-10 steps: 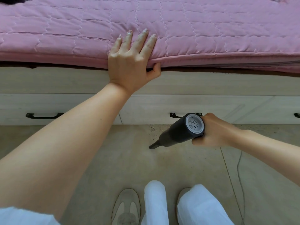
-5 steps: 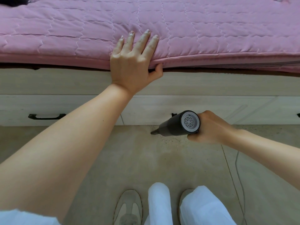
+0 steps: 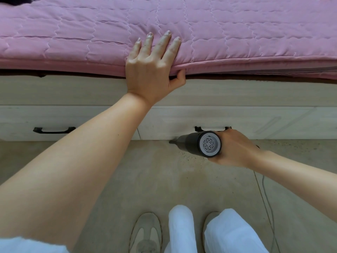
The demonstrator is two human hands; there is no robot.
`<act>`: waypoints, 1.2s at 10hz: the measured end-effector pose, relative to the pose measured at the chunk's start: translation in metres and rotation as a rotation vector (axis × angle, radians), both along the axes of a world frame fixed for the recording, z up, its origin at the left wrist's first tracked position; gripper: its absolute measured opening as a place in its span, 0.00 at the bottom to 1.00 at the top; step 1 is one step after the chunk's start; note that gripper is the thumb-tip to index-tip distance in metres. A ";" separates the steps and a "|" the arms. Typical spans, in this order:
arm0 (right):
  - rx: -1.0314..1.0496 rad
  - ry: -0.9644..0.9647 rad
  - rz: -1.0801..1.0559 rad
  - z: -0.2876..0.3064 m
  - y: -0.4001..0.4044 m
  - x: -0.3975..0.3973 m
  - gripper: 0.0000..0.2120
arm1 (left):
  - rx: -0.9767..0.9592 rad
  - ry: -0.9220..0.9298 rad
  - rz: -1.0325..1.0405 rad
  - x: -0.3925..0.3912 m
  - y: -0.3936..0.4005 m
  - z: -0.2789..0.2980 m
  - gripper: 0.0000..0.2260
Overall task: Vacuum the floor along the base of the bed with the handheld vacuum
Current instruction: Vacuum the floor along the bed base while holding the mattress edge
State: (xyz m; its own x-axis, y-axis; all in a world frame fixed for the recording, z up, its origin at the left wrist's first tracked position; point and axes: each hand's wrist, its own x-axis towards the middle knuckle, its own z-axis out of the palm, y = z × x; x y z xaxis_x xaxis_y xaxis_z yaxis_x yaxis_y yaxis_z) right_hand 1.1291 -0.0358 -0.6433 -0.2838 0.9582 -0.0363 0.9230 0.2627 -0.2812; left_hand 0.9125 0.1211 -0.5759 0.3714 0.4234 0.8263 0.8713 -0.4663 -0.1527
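My right hand [image 3: 235, 148] grips a dark handheld vacuum [image 3: 198, 143] with a grey vented rear cap. Its thin nozzle tip points left and touches the seam where the beige floor [image 3: 145, 179] meets the pale wooden bed base [image 3: 255, 121]. Dark crumbs lie on the floor just below the vacuum body. My left hand [image 3: 151, 70] rests flat on the edge of the pink quilted mattress [image 3: 237, 37], fingers spread on top and thumb hooked under the edge.
The bed base has drawers with black handles, one at the left [image 3: 53, 130] and one partly hidden behind the vacuum [image 3: 211, 128]. A thin cable [image 3: 268, 207] runs down the floor at the right. My shoes and white trousers [image 3: 182, 232] fill the bottom.
My right hand has carried the vacuum away from me, from the open floor up to the foot of the drawer front, nozzle now level and pointing left. My left hand stays on the mattress edge.
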 end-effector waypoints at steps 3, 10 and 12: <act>-0.028 0.017 0.003 -0.001 0.002 -0.008 0.20 | 0.002 0.000 -0.002 0.000 0.000 0.000 0.24; -0.007 -0.010 -0.068 0.010 -0.010 0.025 0.15 | 0.022 0.000 -0.001 0.000 0.000 0.000 0.23; -0.122 0.015 -0.120 0.019 -0.010 0.027 0.17 | 0.017 -0.002 0.000 0.000 -0.001 0.001 0.23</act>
